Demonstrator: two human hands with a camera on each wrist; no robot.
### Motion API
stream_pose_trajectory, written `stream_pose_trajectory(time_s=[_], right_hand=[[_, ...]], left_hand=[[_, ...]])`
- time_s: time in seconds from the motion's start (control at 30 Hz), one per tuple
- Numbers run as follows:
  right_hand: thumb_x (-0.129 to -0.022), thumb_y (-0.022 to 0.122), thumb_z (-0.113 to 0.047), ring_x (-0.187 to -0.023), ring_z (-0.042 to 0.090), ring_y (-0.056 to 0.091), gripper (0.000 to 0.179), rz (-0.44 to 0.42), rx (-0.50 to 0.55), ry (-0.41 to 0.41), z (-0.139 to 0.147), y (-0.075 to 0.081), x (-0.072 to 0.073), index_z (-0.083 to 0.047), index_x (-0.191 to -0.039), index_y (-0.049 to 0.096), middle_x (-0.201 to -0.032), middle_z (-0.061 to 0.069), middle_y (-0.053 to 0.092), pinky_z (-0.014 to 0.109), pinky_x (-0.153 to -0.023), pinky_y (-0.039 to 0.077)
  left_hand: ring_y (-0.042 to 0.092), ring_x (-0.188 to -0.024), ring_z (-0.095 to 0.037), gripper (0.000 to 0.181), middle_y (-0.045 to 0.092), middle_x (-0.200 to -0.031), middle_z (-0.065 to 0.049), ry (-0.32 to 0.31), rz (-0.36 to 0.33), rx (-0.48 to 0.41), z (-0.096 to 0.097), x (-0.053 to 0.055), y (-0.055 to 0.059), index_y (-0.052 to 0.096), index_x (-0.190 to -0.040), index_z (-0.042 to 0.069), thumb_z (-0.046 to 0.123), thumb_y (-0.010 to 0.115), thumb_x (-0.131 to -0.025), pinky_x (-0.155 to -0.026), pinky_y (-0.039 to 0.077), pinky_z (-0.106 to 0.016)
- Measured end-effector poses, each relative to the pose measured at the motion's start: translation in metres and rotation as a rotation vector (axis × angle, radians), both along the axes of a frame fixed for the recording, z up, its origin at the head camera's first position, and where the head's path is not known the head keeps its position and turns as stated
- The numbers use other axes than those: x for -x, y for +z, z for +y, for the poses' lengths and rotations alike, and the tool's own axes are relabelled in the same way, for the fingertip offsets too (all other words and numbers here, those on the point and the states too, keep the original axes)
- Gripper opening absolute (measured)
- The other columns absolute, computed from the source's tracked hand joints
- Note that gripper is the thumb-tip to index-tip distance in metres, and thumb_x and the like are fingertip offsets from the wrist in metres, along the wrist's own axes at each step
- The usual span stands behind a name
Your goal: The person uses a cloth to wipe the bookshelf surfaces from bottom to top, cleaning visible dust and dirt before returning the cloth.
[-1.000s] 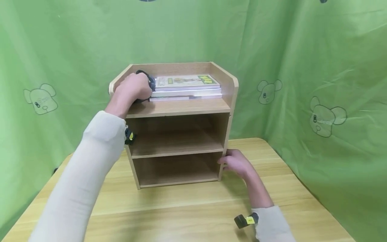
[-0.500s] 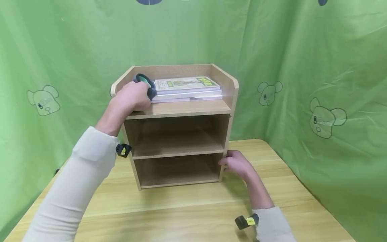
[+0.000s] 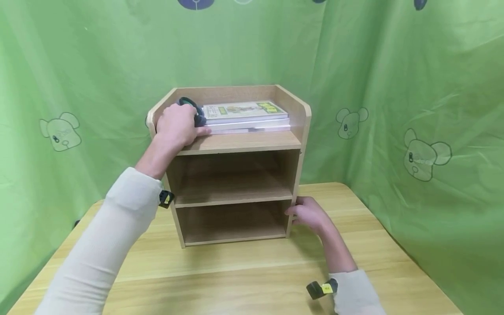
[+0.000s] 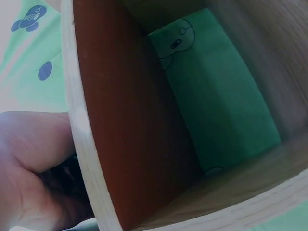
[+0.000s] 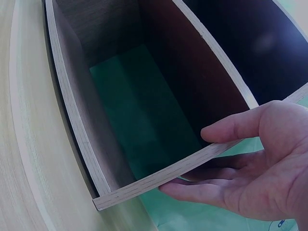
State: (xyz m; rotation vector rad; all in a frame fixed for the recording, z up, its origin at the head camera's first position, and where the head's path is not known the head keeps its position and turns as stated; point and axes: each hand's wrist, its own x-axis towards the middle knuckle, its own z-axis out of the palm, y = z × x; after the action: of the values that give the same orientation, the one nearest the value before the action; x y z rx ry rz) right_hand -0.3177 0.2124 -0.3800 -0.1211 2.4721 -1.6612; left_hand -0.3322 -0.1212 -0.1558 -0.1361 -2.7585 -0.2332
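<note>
On the table stands a wooden shelf unit (image 3: 236, 202). My left hand (image 3: 175, 124) is at the left of its top level, against a dark, rounded object with a greenish inner side (image 3: 200, 116). The hand hides most of that object; its thumb points right toward the stacked books (image 3: 248, 119). Its other fingers are hidden. In the left wrist view, part of this hand (image 4: 33, 168) shows past the top board's edge, with something dark below it. My right hand (image 3: 309, 213) pinches the unit's right side panel (image 5: 159, 175), thumb inside and fingers outside.
The middle shelf (image 3: 236, 188) and the bottom compartment sit below the books. Bare wooden tabletop (image 3: 228, 280) lies in front. A green curtain (image 3: 244, 43) with cartoon prints hangs behind and at both sides. Both wrists wear small black cameras (image 3: 315, 289).
My left hand drew back a little, then shifted right, and its thumb now sticks out to the right. The dark object tilted, then leaned back. My right hand kept its hold.
</note>
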Motion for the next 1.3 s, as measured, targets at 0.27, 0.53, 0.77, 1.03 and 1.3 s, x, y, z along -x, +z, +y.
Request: stream_pose_trajectory(time_s=[0.27,0.53,0.77,1.03,1.3], right_hand=[[-0.089,0.06,-0.002,-0.124,0.052,0.055,0.059,0.007,-0.002,0.006,0.001,0.003,0.001,0.021,-0.14,0.04,-0.136,0.04,0.05,0.05,-0.097,0.055],[-0.089,0.06,-0.001,-0.124,0.052,0.054,0.058,0.001,0.011,0.006,0.002,0.001,0.0,0.022,-0.138,0.041,-0.136,0.04,0.05,0.051,-0.097,0.054],[-0.089,0.06,0.0,-0.124,0.052,0.055,0.058,0.011,0.022,0.0,0.003,0.0,0.001,0.021,-0.138,0.041,-0.135,0.039,0.05,0.051,-0.098,0.054],[-0.088,0.061,-0.001,-0.123,0.052,0.055,0.058,0.008,0.014,-0.008,0.003,-0.002,0.0,0.021,-0.139,0.041,-0.136,0.039,0.05,0.051,-0.097,0.054],[-0.088,0.061,-0.001,-0.124,0.051,0.055,0.059,0.016,0.01,-0.006,0.0,-0.001,-0.001,0.021,-0.14,0.04,-0.138,0.039,0.049,0.051,-0.097,0.054]], left_hand=[[0.061,-0.097,-0.04,0.045,0.065,-0.106,-0.023,0.001,0.008,0.01,0.0,0.004,0.003,0.068,-0.105,0.004,0.047,0.067,-0.092,-0.08,0.055,-0.054],[0.065,-0.099,-0.042,0.045,0.07,-0.104,-0.022,0.041,0.085,0.021,0.003,0.014,0.0,0.07,-0.096,0.005,0.049,0.073,-0.089,-0.079,0.054,-0.055],[0.067,-0.097,-0.041,0.046,0.071,-0.103,-0.02,0.075,0.098,0.036,0.005,0.015,0.002,0.071,-0.094,0.007,0.052,0.075,-0.087,-0.076,0.054,-0.053],[0.065,-0.099,-0.042,0.041,0.069,-0.104,-0.021,0.053,0.096,-0.017,0.008,0.012,-0.006,0.069,-0.092,0.005,0.046,0.067,-0.091,-0.08,0.054,-0.054],[0.064,-0.095,-0.04,0.032,0.067,-0.098,-0.019,0.053,0.061,-0.031,0.008,0.008,-0.01,0.059,-0.069,0.011,0.034,0.057,-0.091,-0.079,0.054,-0.054]])
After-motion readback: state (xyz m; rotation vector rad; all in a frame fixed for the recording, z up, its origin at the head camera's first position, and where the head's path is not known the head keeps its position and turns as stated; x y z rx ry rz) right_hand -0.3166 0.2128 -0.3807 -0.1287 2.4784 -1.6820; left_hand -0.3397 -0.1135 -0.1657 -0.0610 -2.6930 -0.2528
